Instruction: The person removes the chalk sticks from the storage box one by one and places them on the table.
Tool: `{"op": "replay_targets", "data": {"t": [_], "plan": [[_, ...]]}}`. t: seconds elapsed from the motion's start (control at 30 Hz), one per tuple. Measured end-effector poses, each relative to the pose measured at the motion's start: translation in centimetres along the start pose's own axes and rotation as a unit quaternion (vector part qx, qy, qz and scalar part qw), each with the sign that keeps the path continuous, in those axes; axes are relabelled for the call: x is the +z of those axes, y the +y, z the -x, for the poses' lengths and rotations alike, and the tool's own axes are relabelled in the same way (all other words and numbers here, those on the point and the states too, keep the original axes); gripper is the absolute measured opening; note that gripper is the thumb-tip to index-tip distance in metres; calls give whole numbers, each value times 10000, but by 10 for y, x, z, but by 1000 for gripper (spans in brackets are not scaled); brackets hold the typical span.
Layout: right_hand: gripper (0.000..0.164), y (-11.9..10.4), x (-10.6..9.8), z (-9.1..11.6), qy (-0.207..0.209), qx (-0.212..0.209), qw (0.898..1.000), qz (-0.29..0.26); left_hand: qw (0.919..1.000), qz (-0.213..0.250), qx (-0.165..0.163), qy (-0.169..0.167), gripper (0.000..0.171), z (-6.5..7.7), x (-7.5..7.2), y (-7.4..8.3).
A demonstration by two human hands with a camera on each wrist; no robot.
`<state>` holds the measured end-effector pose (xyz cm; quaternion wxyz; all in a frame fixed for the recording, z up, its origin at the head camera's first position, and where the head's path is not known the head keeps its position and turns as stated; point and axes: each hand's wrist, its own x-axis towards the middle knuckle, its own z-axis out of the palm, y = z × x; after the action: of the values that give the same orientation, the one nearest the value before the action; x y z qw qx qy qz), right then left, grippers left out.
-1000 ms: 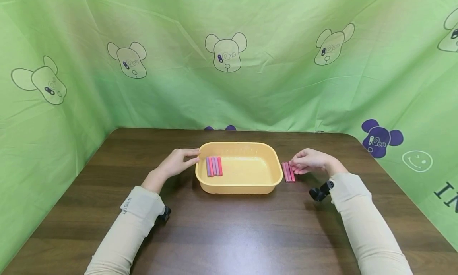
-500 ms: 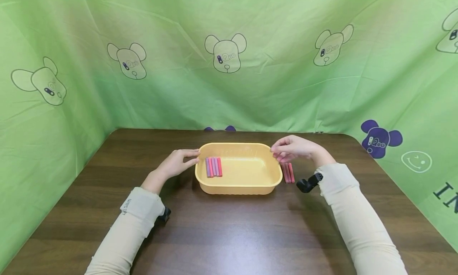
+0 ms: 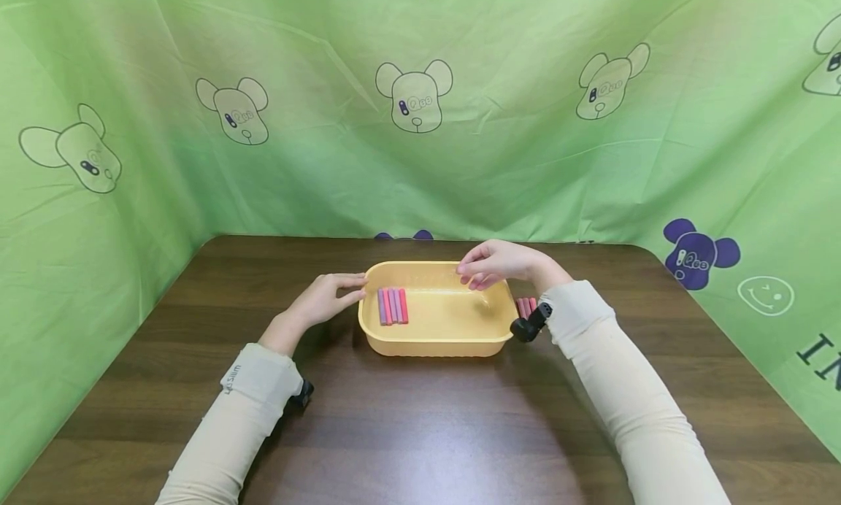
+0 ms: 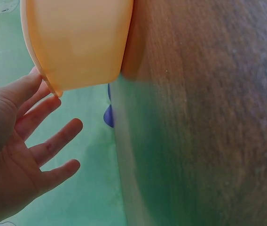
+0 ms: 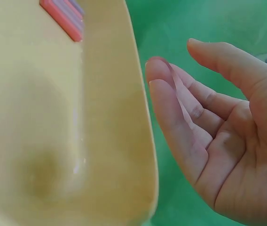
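Observation:
A yellow plastic basin (image 3: 439,348) stands on the table, with a row of pink and purple sticks (image 3: 393,306) lying inside at its left. My left hand (image 3: 322,299) touches the basin's left rim, its fingers loosely extended and spread in the left wrist view. Over the basin's far right part is my right hand (image 3: 504,263). The right wrist view shows this hand's thumb well apart from its bent fingers, with nothing between them. Several reddish-pink sticks (image 3: 525,306) lie on the table just right of the basin, partly covered by the right wrist camera.
The brown wooden table (image 3: 420,432) ends at a green cloth backdrop (image 3: 315,169) printed with bear heads, which also hangs along both sides. A black wrist camera (image 3: 531,324) on the right sleeve overlaps the basin's right end.
My right hand has moved left from the sticks beside the basin, past the right rim, to above the basin. The left hand and the row inside the basin look unchanged.

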<state>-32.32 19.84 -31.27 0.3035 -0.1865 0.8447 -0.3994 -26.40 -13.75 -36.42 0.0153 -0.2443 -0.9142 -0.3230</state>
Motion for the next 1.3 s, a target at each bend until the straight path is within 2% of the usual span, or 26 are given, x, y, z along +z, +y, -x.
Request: {"op": "replay_targets", "data": {"t": [0.33, 0.77, 1.3], "plan": [[42, -9, 10, -24, -161, 97, 9998, -10, 10000, -2, -4, -20, 39, 0, -2, 1], [35, -11, 26, -55, -640, 104, 9978, 138, 10000, -39, 4, 29, 38, 1, -1, -1], [25, -10, 41, -75, -863, 249, 9960, 1, 10000, -24, -15, -20, 39, 0, 0, 0]]}}
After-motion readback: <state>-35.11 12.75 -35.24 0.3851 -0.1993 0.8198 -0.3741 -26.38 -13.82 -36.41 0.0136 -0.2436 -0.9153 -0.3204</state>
